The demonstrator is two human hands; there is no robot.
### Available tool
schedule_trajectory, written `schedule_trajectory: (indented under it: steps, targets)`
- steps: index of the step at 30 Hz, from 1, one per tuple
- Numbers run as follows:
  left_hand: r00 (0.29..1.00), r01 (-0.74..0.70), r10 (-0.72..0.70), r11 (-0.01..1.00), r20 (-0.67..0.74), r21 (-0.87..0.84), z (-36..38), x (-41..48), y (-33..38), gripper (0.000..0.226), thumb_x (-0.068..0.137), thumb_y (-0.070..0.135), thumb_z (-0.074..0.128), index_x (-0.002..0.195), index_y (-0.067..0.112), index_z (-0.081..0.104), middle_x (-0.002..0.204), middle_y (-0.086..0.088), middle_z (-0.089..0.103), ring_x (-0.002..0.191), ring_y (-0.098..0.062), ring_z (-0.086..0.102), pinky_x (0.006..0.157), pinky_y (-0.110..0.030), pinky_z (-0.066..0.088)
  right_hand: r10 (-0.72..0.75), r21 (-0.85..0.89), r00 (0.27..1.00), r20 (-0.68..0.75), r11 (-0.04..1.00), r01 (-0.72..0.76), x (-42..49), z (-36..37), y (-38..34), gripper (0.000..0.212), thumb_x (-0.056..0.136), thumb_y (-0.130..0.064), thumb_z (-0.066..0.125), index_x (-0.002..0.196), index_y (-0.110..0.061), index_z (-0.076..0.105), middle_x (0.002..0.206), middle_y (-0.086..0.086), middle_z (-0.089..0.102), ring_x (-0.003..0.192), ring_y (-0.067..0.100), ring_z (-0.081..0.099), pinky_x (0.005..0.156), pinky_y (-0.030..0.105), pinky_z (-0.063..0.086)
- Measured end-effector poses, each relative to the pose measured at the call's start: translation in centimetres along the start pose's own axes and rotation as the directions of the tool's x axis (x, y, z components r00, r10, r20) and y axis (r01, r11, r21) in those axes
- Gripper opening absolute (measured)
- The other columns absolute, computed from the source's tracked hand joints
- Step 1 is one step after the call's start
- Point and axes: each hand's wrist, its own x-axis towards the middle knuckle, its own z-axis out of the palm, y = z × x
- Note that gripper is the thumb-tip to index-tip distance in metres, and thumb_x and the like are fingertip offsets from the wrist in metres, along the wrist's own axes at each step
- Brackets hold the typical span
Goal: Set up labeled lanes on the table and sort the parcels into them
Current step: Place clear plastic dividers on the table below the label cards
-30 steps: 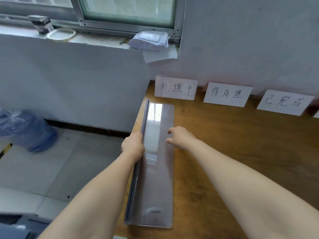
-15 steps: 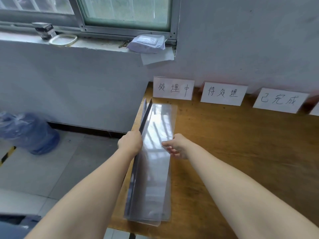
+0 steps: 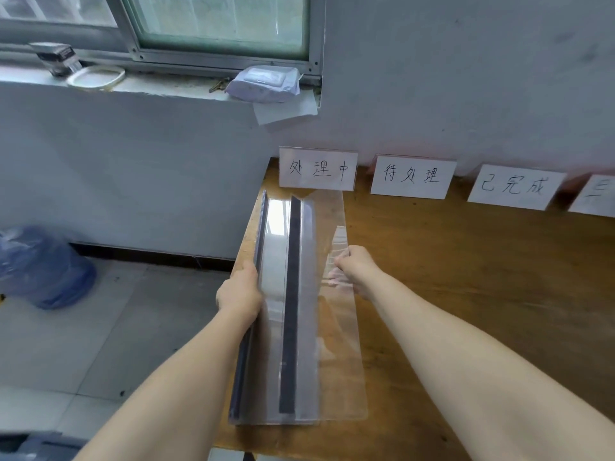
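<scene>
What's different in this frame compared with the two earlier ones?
The right hand, resting on the stack of clear sheets a second ago, now pinches the top sheet and has drawn it rightward, uncovering a dark strip. The left hand still grips the stack's left edge; the label cards have not moved.

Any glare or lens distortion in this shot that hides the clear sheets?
Head view: window glare whitens the far end of the clear plastic sheets; the wide lens bows the grey metal window frame and tilts the white handwritten label cards.
</scene>
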Motion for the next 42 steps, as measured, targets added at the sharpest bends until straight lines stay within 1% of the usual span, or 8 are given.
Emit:
schedule_trajectory:
  steps: [4,10,14,17,19,26,32,42]
  targets:
    - [0.999,-0.034,0.033,0.999,-0.027,-0.029,-0.2,-0.2,-0.2,0.028,0.090,0.002,0.045,0.117,0.008,0.044,0.116,-0.015,0.057,0.106,-0.038,0.057,0.071,-0.037,0.042,-0.054,-0.068,0.998,-0.032,0.996,0.052,0.3,0.3,0.1,0.005,0.099,-0.010,0.049,0.101,-0.008,0.053,0.088,0.014,0.064,0.070,0.022,0.068,0.064,0.030,0.061]
    - [0.996,-0.094,0.094,0.995,0.014,0.040,-1.7,-0.3,-0.1,0.013,0.091,0.001,0.040,0.083,0.012,0.042,0.109,-0.014,0.059,0.101,-0.035,0.057,0.070,-0.037,0.043,-0.126,-0.146,0.990,-0.069,0.983,0.115,-0.4,-0.3,-1.2,0.007,0.100,-0.016,0.048,0.100,-0.011,0.053,0.083,0.013,0.069,0.064,0.019,0.068,0.056,0.025,0.057]
    - [0.993,-0.102,0.109,0.983,-0.039,0.151,-2.7,-1.1,0.5,0.026,0.088,-0.003,0.039,0.104,0.008,0.055,0.110,-0.012,0.061,0.100,-0.034,0.060,0.073,-0.038,0.047,-0.145,-0.156,0.985,-0.096,0.979,0.129,-1.0,-1.2,-2.4,0.008,0.101,-0.015,0.046,0.100,-0.011,0.054,0.082,0.014,0.069,0.063,0.020,0.068,0.059,0.027,0.059]
    - [0.978,-0.147,0.164,0.980,-0.129,0.134,-3.6,-0.9,0.6,0.055,0.086,-0.003,0.037,0.138,0.013,0.035,0.097,-0.006,0.054,0.088,-0.033,0.058,0.066,-0.035,0.042,-0.155,-0.159,0.979,-0.130,0.978,0.134,-1.8,-2.2,-3.2,0.011,0.101,-0.009,0.043,0.101,-0.009,0.053,0.081,0.016,0.068,0.058,0.020,0.064,0.054,0.026,0.056]
    - [0.973,-0.156,0.173,0.981,-0.155,0.113,-4.5,-0.9,0.7,0.057,0.086,-0.002,0.036,0.141,0.013,0.031,0.100,-0.009,0.056,0.093,-0.035,0.058,0.067,-0.036,0.041,-0.159,-0.158,0.974,-0.163,0.978,0.133,-2.3,-3.0,-3.6,0.012,0.101,-0.007,0.041,0.103,-0.008,0.053,0.078,0.015,0.067,0.055,0.020,0.061,0.050,0.023,0.053]
    - [0.979,-0.132,0.122,0.990,-0.165,-0.051,-6.0,-1.8,2.9,0.015,0.092,-0.001,0.036,0.103,0.007,0.041,0.100,-0.012,0.053,0.095,-0.037,0.056,0.068,-0.037,0.038,-0.157,-0.139,0.920,-0.359,0.984,0.113,-2.9,-6.8,-3.1,0.016,0.102,-0.013,0.041,0.092,-0.011,0.055,0.069,0.009,0.063,0.050,0.016,0.055,0.043,0.020,0.048]
    - [0.981,-0.148,0.111,0.958,-0.160,-0.245,-4.6,-1.2,4.5,0.013,0.089,0.004,0.036,0.083,0.015,0.036,0.082,-0.005,0.049,0.068,-0.026,0.059,0.061,-0.039,0.054,-0.216,-0.349,0.868,-0.447,0.936,0.054,-2.9,-10.9,-0.7,0.014,0.100,-0.020,0.039,0.098,-0.018,0.053,0.094,0.008,0.064,0.081,0.026,0.066,0.078,0.042,0.058]
    - [0.981,-0.129,0.190,0.780,0.037,-0.612,-2.4,-5.0,13.1,0.009,0.099,0.009,0.041,0.108,0.012,0.042,0.096,-0.016,0.057,0.075,-0.030,0.065,0.062,-0.039,0.058,-0.167,-0.301,0.901,-0.400,0.953,0.043,-3.0,-15.8,1.9,0.011,0.100,-0.020,0.043,0.097,-0.015,0.052,0.090,0.012,0.066,0.079,0.028,0.069,0.079,0.044,0.059]
